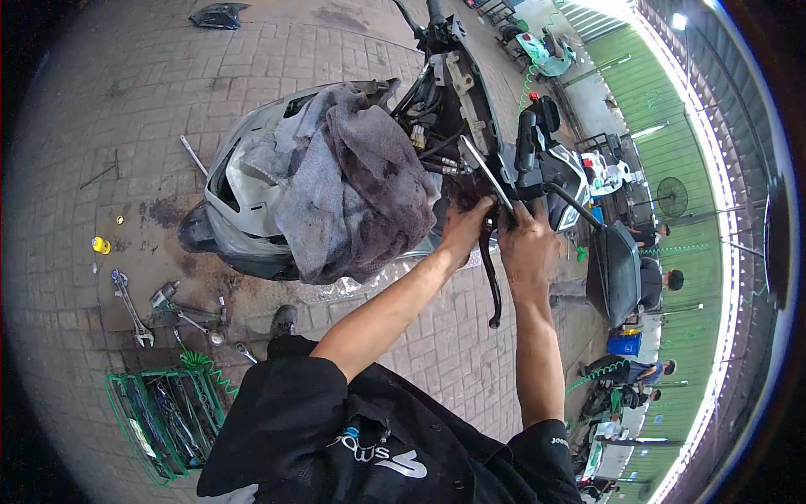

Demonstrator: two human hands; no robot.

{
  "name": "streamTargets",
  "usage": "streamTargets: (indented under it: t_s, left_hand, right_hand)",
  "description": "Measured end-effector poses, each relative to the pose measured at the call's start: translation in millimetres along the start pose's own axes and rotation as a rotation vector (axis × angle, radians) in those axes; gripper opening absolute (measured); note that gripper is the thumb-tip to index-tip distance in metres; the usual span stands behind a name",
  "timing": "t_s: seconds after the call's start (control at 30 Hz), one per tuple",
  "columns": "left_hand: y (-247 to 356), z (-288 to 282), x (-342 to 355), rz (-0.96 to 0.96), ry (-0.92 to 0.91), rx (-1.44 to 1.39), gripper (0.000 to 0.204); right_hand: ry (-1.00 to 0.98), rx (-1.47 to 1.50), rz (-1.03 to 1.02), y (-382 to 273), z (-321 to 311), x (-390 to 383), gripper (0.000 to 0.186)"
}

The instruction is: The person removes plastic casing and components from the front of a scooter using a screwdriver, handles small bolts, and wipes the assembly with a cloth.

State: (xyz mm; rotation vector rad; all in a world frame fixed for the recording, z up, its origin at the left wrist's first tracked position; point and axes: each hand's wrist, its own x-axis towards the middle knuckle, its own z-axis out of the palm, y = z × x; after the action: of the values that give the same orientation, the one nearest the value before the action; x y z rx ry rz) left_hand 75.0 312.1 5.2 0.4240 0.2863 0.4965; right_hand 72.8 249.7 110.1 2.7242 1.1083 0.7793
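A partly stripped scooter [483, 109] stands before me with its handlebar parts and wiring bare. My right hand [527, 239] is closed at the lower end of a slim silver wrench-like tool [487, 175], which slants up and left across the front of the scooter. Just left of it, my left hand [464, 227] reaches in below the exposed wiring; its thumb shows, but the other fingers are hidden. A black brake lever [489, 281] hangs down between my forearms. A grey towel [344, 181] is draped over the seat and body to the left of my hands.
The scooter's mirror [613, 273] juts out at the right. On the paving at lower left lie an adjustable wrench [133, 307], an air gun [165, 294] and a green tool basket [164, 424]. A black panel [219, 15] lies far left. Other people and scooters line the right side.
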Motion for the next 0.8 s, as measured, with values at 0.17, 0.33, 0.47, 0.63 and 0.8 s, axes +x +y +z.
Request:
streamTargets:
  t_s: [0.17,0.33,0.47,0.63,0.8]
  left_hand:
    - [-3,1,1,0.027,0.049,0.046,0.042]
    - [-6,17,-4,0.178,0.197,0.181,0.038]
    - [-17,4,3,0.319,0.040,0.619,0.046]
    - [-17,-12,15,0.116,0.046,0.365,0.062]
    - [12,-34,-6,0.409,0.133,0.910,0.077]
  right_hand:
    - [-0.012,0.015,-0.045,4,0,3,0.017]
    - [-0.016,0.057,-0.055,5,-4,4,0.018]
    - [-0.037,0.149,-0.037,-4,-21,5,0.019]
    - [-0.054,0.266,-0.019,-2,-33,-4,0.029]
    - [-0.561,0.969,0.275,32,-67,-70,0.049]
